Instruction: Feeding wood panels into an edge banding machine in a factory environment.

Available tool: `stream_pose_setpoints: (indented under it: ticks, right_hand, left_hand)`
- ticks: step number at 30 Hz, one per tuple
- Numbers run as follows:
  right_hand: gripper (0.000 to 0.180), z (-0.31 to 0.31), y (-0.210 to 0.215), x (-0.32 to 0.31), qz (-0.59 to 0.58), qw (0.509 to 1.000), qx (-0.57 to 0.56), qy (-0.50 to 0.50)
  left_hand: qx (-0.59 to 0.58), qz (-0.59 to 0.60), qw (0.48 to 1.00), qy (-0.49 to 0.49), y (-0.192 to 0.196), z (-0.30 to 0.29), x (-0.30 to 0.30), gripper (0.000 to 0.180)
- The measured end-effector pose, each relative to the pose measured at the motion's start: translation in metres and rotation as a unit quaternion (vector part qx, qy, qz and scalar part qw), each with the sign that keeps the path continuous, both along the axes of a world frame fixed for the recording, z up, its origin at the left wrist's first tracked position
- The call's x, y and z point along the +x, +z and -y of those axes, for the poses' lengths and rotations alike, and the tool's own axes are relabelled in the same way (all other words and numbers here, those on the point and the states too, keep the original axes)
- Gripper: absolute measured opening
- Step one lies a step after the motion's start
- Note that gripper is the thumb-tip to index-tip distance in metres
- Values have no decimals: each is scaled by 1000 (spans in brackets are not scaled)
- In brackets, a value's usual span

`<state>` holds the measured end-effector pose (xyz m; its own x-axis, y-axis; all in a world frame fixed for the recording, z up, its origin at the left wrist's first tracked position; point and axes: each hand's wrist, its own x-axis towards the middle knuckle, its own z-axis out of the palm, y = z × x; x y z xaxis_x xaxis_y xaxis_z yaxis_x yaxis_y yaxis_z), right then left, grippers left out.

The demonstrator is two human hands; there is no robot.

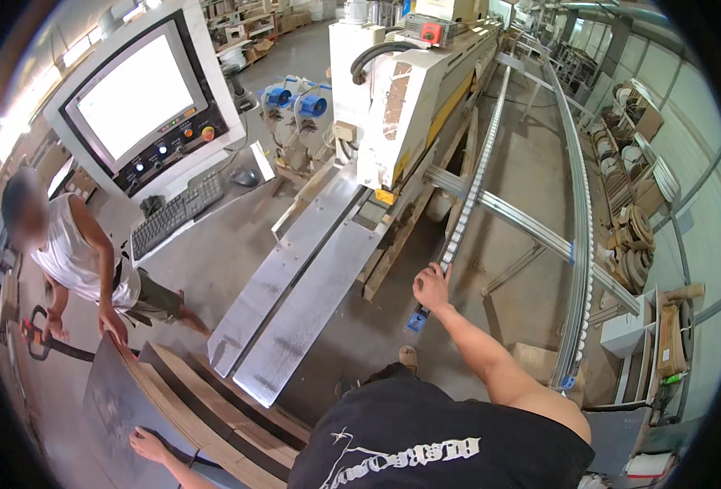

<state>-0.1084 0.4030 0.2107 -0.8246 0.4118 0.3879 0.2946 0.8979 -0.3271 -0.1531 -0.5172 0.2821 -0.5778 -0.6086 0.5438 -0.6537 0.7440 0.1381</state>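
My right hand (432, 288) is closed on the near end of a long roller rail (468, 208), a narrow metal track with small white rollers and a blue end piece (416, 321). To the lower left, my left hand (148, 446) rests with its fingers apart on a dark grey panel (120, 407). That panel lies beside several long boards (185, 379) with brown edges. Another person's hand (114, 324) touches the far edge of the panel. Between my hands stands a machine's flat metal bed (299, 314), split by a lengthwise slot.
A white and yellow machine (405, 106) runs away from me. At left are a control screen (136, 90), a keyboard (177, 213) and a person in a white top (83, 253). A second roller rail (584, 244) and a crossbeam (531, 228) lie right; edging rolls (633, 228) line the wall.
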Motion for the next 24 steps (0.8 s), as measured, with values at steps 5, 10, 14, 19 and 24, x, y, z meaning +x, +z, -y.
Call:
stream_pose_setpoints:
  ticks: [5,10,14,19,24]
  right_hand:
    - [10,3,0,1,5,1000,2,-15]
    - [9,3,-1,0,10,1000,-4,-14]
    - [8,0,-7,2,-17,1000,15,-20]
    - [6,6,-4,-9,-48,997,49,22]
    - [14,-16,-21,-1,69,992,101,-10]
  left_hand:
    - [50,-57,996,-41,3,0,-3,39]
    - [60,-93,992,-55,2,7,-2,40]
    - [88,-124,988,-38,3,3,-3,42]
    - [146,-206,967,3,27,-47,24,44]
    - [125,-258,958,-14,27,-50,-11,30]
